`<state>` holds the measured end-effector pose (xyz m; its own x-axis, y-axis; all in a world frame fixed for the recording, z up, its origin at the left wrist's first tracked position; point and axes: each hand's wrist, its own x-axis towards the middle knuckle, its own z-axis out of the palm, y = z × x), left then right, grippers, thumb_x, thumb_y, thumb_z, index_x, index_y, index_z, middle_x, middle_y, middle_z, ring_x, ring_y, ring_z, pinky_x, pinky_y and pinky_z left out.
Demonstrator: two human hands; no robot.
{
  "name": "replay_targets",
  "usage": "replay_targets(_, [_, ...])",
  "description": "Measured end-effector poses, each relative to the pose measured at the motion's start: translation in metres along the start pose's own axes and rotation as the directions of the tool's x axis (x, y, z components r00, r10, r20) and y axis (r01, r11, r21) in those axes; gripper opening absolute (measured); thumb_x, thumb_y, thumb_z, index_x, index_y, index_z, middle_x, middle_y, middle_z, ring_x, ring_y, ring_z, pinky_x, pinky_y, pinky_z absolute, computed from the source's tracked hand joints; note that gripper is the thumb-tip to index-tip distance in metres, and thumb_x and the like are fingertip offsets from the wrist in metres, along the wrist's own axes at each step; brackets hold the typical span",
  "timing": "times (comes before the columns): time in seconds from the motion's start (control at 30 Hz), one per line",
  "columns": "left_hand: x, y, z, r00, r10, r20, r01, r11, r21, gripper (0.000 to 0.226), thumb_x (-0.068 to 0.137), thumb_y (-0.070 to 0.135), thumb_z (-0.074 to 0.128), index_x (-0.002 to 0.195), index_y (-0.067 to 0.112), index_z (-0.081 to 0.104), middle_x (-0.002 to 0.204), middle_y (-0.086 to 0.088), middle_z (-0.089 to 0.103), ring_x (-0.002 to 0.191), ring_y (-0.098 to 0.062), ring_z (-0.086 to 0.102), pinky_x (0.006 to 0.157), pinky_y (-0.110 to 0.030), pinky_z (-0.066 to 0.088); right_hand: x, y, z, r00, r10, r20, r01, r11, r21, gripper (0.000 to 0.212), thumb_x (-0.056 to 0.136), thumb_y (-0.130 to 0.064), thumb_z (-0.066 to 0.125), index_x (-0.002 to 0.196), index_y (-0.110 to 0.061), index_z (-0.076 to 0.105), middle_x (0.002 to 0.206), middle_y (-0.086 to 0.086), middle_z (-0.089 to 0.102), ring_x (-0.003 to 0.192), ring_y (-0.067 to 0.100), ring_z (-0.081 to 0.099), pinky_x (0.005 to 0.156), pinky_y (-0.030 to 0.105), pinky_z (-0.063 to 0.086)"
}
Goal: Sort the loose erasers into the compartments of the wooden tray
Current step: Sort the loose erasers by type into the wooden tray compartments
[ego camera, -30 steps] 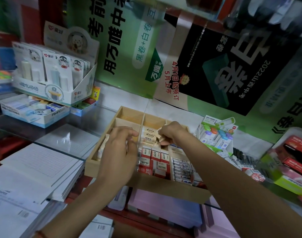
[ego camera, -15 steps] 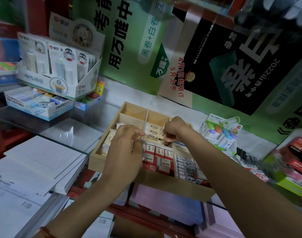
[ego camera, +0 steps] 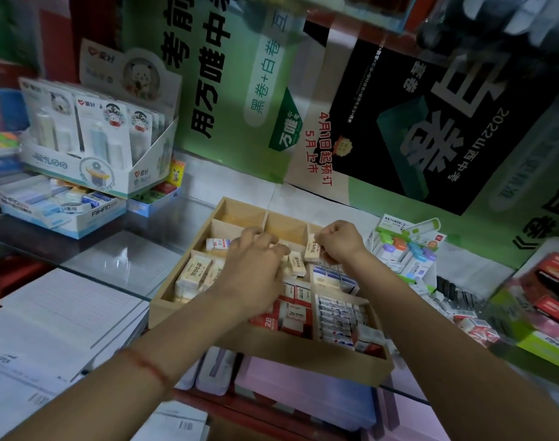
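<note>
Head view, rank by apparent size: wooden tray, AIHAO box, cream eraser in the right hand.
1. wooden tray
2. AIHAO box; it sits farther back, so it may read smaller than it really is
3. cream eraser, pinched in the right hand

A tray (ego camera: 271,351) sits mid-counter (ego camera: 122,259), posters (ego camera: 399,122) behind it. Erasers (ego camera: 195,275) lie in its left, middle and right compartments. The left hand (ego camera: 255,272) hangs over the middle compartments. The right hand (ego camera: 338,243), just right of it, holds one eraser (ego camera: 313,251) above the tray's rear right. Display boxes (ego camera: 96,173) stand at the counter's rear left, paper stacks (ego camera: 65,313) front left of the tray, packets (ego camera: 408,249) to its right.
</note>
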<state>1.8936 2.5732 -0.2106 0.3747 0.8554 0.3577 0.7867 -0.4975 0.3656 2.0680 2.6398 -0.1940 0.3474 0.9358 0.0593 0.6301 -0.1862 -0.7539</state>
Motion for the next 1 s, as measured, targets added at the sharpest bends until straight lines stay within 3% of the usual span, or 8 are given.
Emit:
replay_targets(0.17, [0.056,0.019,0.029,0.901,-0.041,0.432,-0.097,0.951,0.292,0.047,0.098,0.040,0.028,0.143,0.028,0.033,0.156,-0.010,-0.013,0.139,-0.031,-0.024,0.110,-0.050,-0.017,-0.004,0.019,-0.020,0.994,0.104,0.029,-0.108,0.955,0.278,0.024,0.090,-0.003,0.053,0.068,-0.010,0.050,0.050,0.011,0.048,0.028,0.012,0.042,0.034,0.018,0.035])
replay_targets(0.43, [0.077,0.020,0.037,0.848,-0.094,0.522,-0.163,0.890,0.425,0.054,0.095,0.055,0.020,0.142,0.031,0.034,0.155,-0.010,-0.016,0.140,-0.028,-0.024,0.109,-0.050,-0.019,-0.007,0.021,-0.026,0.980,0.084,0.178,-0.142,0.928,0.343,0.019,0.093,-0.005,0.050,0.074,-0.010,0.049,0.048,0.010,0.047,0.030,0.011,0.038,0.037,0.018,0.028])
replay_targets(0.53, [0.077,0.016,0.031,0.855,-0.079,0.513,-0.204,0.858,0.472,0.056,0.095,0.058,0.013,0.143,0.035,0.029,0.156,-0.009,-0.014,0.140,-0.028,-0.024,0.109,-0.049,-0.019,-0.004,0.016,-0.020,0.981,0.059,0.184,-0.117,0.938,0.326,0.019,0.092,-0.006,0.054,0.074,-0.010,0.049,0.047,0.009,0.049,0.029,0.011,0.039,0.036,0.018,0.032])
replay_targets(0.67, [0.073,0.009,0.026,0.874,-0.046,0.483,-0.229,0.839,0.494,0.053,0.097,0.050,0.022,0.146,0.029,0.026,0.156,-0.008,-0.010,0.141,-0.027,-0.020,0.110,-0.047,-0.017,0.002,0.008,-0.003,0.990,0.036,0.133,-0.070,0.964,0.256,0.020,0.089,-0.008,0.060,0.074,-0.012,0.047,0.058,0.011,0.055,0.044,0.018,0.048,0.058,0.033,0.048])
replay_targets(0.8, [0.060,-0.008,0.018,0.966,-0.011,0.257,-0.084,0.930,0.357,0.041,0.093,0.026,0.042,0.134,0.023,0.047,0.156,-0.004,0.010,0.143,-0.025,-0.004,0.114,-0.042,-0.005,0.002,0.006,0.019,0.989,-0.004,0.148,-0.007,0.998,0.070,0.020,0.086,-0.010,0.062,0.072,-0.009,0.049,0.090,0.022,0.064,0.078,0.032,0.065,0.077,0.042,0.056])
replay_targets(0.87, [0.049,-0.016,0.014,0.983,-0.026,0.180,-0.029,0.956,0.293,0.041,0.093,0.020,0.042,0.134,0.021,0.046,0.153,-0.002,0.021,0.142,-0.022,0.002,0.113,-0.039,-0.001,-0.002,0.004,0.024,0.985,-0.055,0.163,0.070,0.994,-0.086,0.011,0.084,-0.010,0.065,0.081,-0.002,0.059,0.097,0.020,0.064,0.086,0.031,0.066,0.076,0.035,0.055])
replay_targets(0.93, [0.035,-0.021,0.013,0.992,-0.032,0.123,0.001,0.970,0.242,0.037,0.096,0.021,0.038,0.132,0.023,0.048,0.150,0.001,0.029,0.142,-0.018,0.006,0.113,-0.037,0.000,-0.006,0.000,0.020,0.972,-0.096,0.216,0.143,0.966,-0.215,0.009,0.082,-0.009,0.066,0.079,-0.004,0.059,0.089,0.013,0.061,0.083,0.026,0.063,0.066,0.028,0.050])
replay_targets(1.0, [0.021,-0.023,0.017,0.999,-0.032,0.037,0.024,0.981,0.194,0.035,0.099,0.026,0.033,0.130,0.023,0.048,0.145,0.004,0.037,0.141,-0.015,0.013,0.113,-0.035,0.002,-0.010,-0.005,0.012,0.945,-0.092,0.313,0.185,0.943,-0.278,0.011,0.078,-0.009,0.070,0.081,-0.002,0.062,0.084,0.009,0.061,0.086,0.024,0.060,0.068,0.029,0.051])
